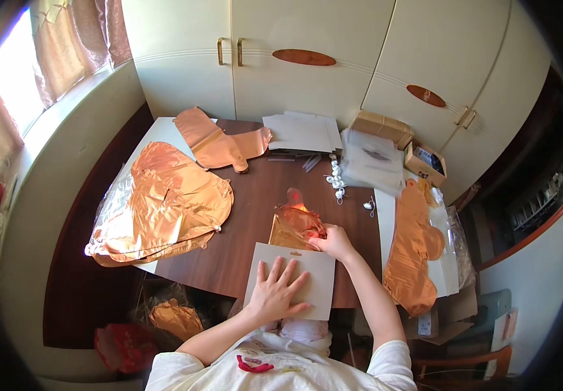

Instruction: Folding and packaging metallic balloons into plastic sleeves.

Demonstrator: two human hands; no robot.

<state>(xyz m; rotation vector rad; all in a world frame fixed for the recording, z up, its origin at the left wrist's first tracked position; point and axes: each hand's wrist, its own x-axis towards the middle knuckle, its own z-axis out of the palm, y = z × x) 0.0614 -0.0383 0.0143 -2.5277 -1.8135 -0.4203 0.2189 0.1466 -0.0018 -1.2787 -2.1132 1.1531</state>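
My left hand [276, 288] lies flat, fingers spread, on a pale card sheet [317, 287] at the near edge of the brown table [249, 208]. My right hand [333, 241] grips the edge of a folded rose-gold foil balloon [294, 225] that rests just beyond the card, partly on top of it.
A heap of rose-gold foil balloons [161, 205] covers the table's left side, another [219, 144] lies at the back, and one [415, 247] hangs at the right. Card stacks [301, 132], clear bags [372, 159], small white clips [335, 176] and cardboard boxes [425, 159] sit at the back.
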